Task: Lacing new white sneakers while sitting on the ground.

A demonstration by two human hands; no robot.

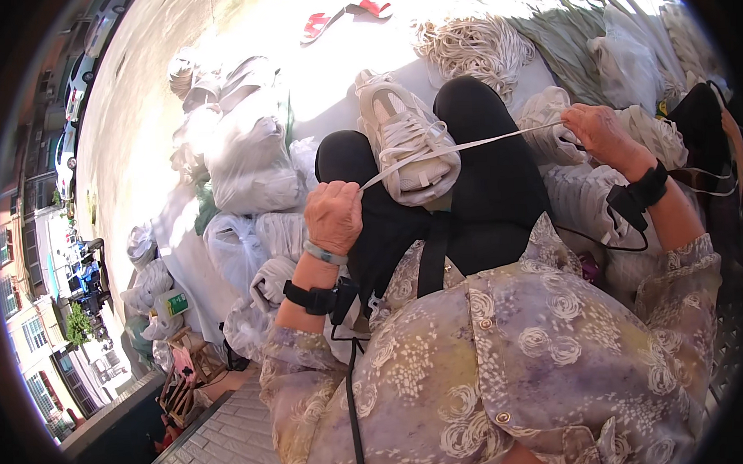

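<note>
A white and beige sneaker rests between my knees, its tongue facing me and its upper laced in a crisscross. My left hand is closed in a fist on one end of a flat white shoelace, just left of the shoe's collar. At the right, my right hand pinches the other end. The lace runs taut across the top of the shoe, sloping up to the right. Both fists hide the lace ends. A black strap with a small device sits on each wrist, with a cable trailing from it.
Bagged white shoes are heaped to my left, and more white shoes lie to my right. A pile of loose white laces lies ahead. Red sandals are farther off. A wooden chair stands at the lower left.
</note>
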